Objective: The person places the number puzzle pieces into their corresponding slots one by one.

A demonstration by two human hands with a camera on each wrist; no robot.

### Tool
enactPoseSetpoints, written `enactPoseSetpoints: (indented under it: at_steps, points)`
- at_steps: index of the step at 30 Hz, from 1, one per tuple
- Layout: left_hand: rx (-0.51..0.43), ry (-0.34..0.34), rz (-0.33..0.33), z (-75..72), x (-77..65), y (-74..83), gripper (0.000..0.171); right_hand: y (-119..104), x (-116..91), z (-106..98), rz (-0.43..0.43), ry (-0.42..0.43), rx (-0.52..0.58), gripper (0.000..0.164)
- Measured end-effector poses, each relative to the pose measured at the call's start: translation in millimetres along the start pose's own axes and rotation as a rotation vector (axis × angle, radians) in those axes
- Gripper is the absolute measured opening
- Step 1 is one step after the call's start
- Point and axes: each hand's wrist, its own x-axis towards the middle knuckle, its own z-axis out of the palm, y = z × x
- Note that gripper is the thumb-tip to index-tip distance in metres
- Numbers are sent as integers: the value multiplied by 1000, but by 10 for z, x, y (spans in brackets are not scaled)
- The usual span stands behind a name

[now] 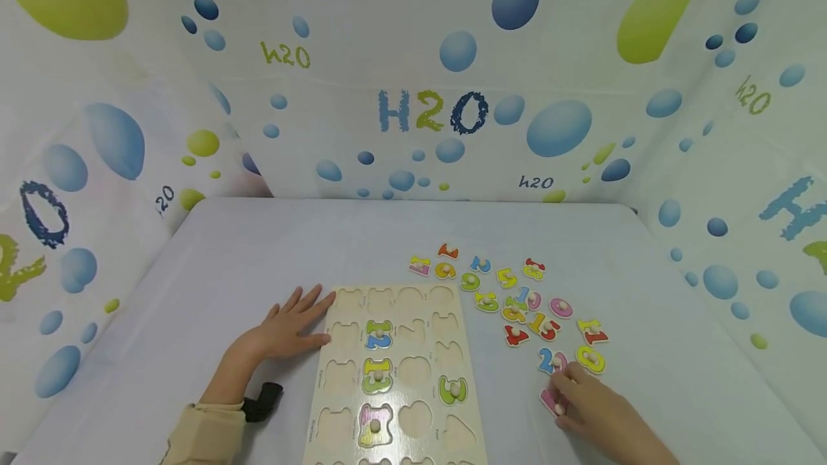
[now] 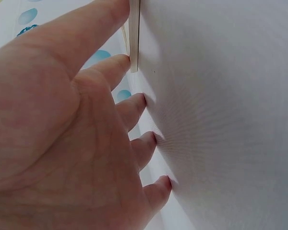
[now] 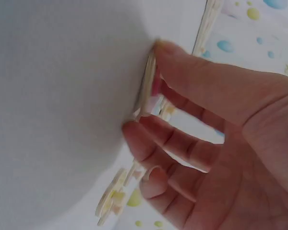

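Note:
A wooden number puzzle board (image 1: 394, 307) lies on the white table, with a few number pieces in its recesses, such as the green 3 (image 1: 453, 390) and the 12 (image 1: 378, 334). My left hand (image 1: 291, 325) is spread flat, thumb and index fingertip at the board's left edge; its other fingertips touch the table in the left wrist view. My right hand (image 1: 597, 407) pinches a pink number piece (image 1: 549, 400) by its edges between thumb and fingers. In the right wrist view that piece (image 3: 148, 88) stands tilted close to the tabletop; the fingers hide which number it is.
Loose number pieces lie right of the board, among them a yellow 0 (image 1: 591, 359), an 11 (image 1: 592, 331) and a red 4 (image 1: 516, 336). A blue-and-pink piece (image 1: 546, 360) lies just beyond the right fingers. A bubble-patterned curtain (image 1: 362, 41) hangs behind the table.

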Motion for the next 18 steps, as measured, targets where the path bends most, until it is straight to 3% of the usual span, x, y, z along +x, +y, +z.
enactPoseSetpoints:
  at_steps: [6,13,18]
  points:
    - [-12,-5,-6,-3,-7,7,72,-85,12,32,-6,14,57,29]
    - [-8,5,-4,-8,-1,-10,72,-217,291,-85,-294,190,169,22]
    - [-31,-9,-16,9,8,-10,72,-533,679,-155,-353,261,134,12]
